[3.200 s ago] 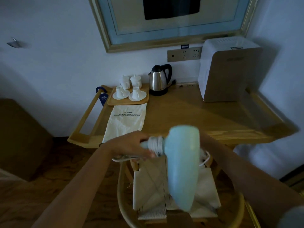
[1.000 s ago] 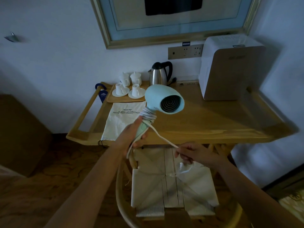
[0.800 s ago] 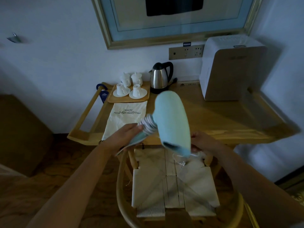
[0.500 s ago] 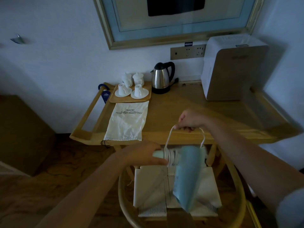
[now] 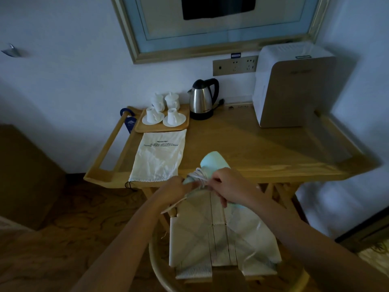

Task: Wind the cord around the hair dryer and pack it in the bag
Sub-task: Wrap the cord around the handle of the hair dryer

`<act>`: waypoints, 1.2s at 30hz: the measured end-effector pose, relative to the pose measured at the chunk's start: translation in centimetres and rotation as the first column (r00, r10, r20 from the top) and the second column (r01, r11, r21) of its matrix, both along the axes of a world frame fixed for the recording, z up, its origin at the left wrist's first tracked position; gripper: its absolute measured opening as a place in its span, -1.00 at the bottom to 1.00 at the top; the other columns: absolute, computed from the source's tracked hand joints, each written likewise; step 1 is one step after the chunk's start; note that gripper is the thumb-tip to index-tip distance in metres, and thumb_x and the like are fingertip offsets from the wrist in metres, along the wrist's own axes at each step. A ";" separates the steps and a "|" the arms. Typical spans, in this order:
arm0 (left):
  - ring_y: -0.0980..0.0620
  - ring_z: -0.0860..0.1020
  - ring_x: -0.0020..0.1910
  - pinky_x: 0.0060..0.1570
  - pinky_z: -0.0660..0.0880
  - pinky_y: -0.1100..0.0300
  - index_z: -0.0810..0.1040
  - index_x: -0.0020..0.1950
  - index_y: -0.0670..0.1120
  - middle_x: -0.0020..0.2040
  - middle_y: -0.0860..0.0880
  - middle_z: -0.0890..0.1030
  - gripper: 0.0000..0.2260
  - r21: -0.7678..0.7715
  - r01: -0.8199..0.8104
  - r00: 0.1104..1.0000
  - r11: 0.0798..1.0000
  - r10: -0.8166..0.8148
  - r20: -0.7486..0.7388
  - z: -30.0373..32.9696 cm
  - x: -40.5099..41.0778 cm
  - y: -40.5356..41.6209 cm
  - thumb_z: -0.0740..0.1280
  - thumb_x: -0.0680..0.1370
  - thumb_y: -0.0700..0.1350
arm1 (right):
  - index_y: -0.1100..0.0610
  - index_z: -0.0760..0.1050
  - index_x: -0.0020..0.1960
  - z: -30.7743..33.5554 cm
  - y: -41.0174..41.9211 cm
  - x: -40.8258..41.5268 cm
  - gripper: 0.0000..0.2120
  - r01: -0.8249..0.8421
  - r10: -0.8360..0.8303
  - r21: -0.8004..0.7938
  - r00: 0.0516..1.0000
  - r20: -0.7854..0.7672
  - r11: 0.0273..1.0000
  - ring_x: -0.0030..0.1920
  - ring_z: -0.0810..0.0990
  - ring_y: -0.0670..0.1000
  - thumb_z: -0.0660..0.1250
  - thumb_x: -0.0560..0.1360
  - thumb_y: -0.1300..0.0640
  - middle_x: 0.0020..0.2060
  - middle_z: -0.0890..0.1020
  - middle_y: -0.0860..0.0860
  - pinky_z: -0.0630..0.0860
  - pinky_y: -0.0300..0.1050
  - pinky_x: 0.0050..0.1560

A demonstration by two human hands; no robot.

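A pale blue hair dryer is held over the front edge of the wooden table, its body pointing away from me. My left hand grips its handle. White cord is wound in several turns around the handle, just below the body. My right hand is closed on the cord at those turns and covers part of the dryer. A loose cord end trails down left from under my left hand. The white drawstring bag lies flat on the table's left side, its printed end away from me.
A wooden tray with white cups, a steel kettle and a white appliance stand along the wall. A chair with a woven seat is right under my hands. A wooden handle rail sticks out at the table's left.
The dryer has swung from hanging nose-down to pointing away over the table edge. My right hand came down from above, where it held a cord loop, onto the wound turns.
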State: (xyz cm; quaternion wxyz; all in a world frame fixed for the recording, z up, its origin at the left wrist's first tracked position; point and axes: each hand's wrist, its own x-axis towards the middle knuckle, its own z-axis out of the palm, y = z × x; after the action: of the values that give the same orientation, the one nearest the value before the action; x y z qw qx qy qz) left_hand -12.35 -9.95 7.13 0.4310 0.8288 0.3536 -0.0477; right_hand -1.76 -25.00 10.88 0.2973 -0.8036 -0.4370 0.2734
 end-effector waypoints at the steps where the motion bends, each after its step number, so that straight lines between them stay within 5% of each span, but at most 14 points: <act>1: -0.01 0.53 -0.34 -0.35 0.44 0.18 0.57 0.02 -0.11 -0.17 -0.13 0.60 -0.62 -0.065 -0.006 1.000 0.998 0.008 0.029 0.1 0.0 -0.1 0.26 0.51 0.20 | 0.22 0.52 -0.17 -0.6 -0.5 -0.2 -0.70 0.024 -0.023 0.025 0.999 -0.043 0.999 -0.60 0.52 -0.09 0.10 0.59 0.12 -0.42 0.59 0.13 0.39 -0.24 -0.47; 8: 0.10 0.43 -0.47 -0.52 0.35 0.30 0.54 -0.06 -0.14 -0.41 -0.01 0.54 -0.71 -0.405 -0.108 0.987 0.908 0.146 0.066 1.2 0.1 -1.3 0.27 0.54 0.09 | 0.03 0.45 -0.11 -5.3 -2.6 -2.1 -0.77 0.077 -0.082 0.280 0.997 0.006 0.957 -0.54 0.49 -0.09 0.05 0.61 0.08 -0.48 0.49 -0.08 0.40 -0.36 -0.44; 12: 0.12 0.39 -0.56 -0.59 0.31 0.34 0.55 -0.14 -0.14 -0.48 -0.01 0.51 -0.63 -0.498 -0.175 0.971 0.849 0.232 0.055 2.0 0.1 -1.0 0.27 0.51 0.18 | -0.10 0.48 -0.10 -7.1 -3.4 -1.6 -0.72 0.122 -0.037 0.378 0.974 -0.225 0.918 -0.46 0.49 -0.08 0.10 0.60 0.20 -0.49 0.47 -0.05 0.48 -0.15 -0.32; 16: 0.15 0.38 -0.62 -0.64 0.28 0.37 0.55 -0.15 -0.16 -0.46 -0.03 0.52 -0.60 -0.562 -0.172 0.938 0.809 0.309 0.158 2.2 -0.6 -0.2 0.23 0.54 0.18 | 0.06 0.62 -0.13 -8.8 -4.4 -0.4 -0.72 0.218 0.018 0.347 0.825 -0.565 0.912 -0.34 0.50 -0.04 0.16 0.57 0.24 -0.45 0.51 -0.06 0.50 -0.10 -0.19; 21: 0.14 0.29 -0.68 -0.69 0.22 0.40 0.47 -0.12 -0.18 -0.40 -0.09 0.40 -0.65 -0.761 -0.070 0.887 0.645 0.389 0.248 2.9 -1.1 0.6 0.15 0.58 0.11 | 0.18 0.63 -0.13 -8.7 -4.6 1.2 -0.81 0.282 0.041 0.270 0.617 -0.786 0.921 -0.43 0.42 -0.06 0.24 0.51 0.23 -0.47 0.48 -0.02 0.39 -0.24 -0.38; 26: 0.14 0.25 -0.69 -0.71 0.20 0.40 0.46 -0.15 -0.16 -0.47 -0.06 0.43 -0.67 -0.793 -0.057 0.820 0.607 0.482 0.309 2.7 -1.5 0.3 0.11 0.60 0.07 | 0.20 0.63 -0.18 -7.8 -4.3 1.7 -0.72 0.163 0.198 0.358 0.596 -0.778 0.919 -0.53 0.32 -0.10 0.51 0.29 -0.02 -0.47 0.47 0.03 0.23 -0.28 -0.50; 32: 0.15 0.26 -0.67 -0.68 0.20 0.38 0.46 -0.10 -0.16 -0.41 -0.08 0.44 -0.66 -0.708 -0.106 0.816 0.698 0.468 0.339 2.4 -2.0 1.0 0.11 0.61 0.09 | 0.15 0.63 -0.23 -6.9 -3.5 3.4 -0.87 0.238 0.087 0.354 0.709 -0.699 0.905 -0.51 0.25 -0.09 0.38 0.39 0.10 -0.54 0.43 -0.05 0.16 -0.24 -0.48; 36: 0.17 0.24 -0.68 -0.69 0.21 0.41 0.44 -0.04 -0.16 -0.40 -0.07 0.41 -0.66 -0.741 0.028 0.829 0.671 0.400 0.392 3.0 -2.8 1.4 0.10 0.60 0.10 | 0.29 0.57 -0.08 -7.1 -3.9 5.0 -0.77 0.103 0.127 0.264 0.676 -0.726 0.959 -0.42 0.38 -0.04 0.30 0.44 0.11 -0.44 0.47 0.01 0.36 -0.23 -0.37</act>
State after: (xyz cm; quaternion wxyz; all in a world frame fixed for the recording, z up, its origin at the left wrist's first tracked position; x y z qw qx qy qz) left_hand -15.13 -8.50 10.14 0.8020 0.5296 0.2606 0.0919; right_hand 3.24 -28.90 3.78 0.5578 -0.5713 -0.3199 0.5101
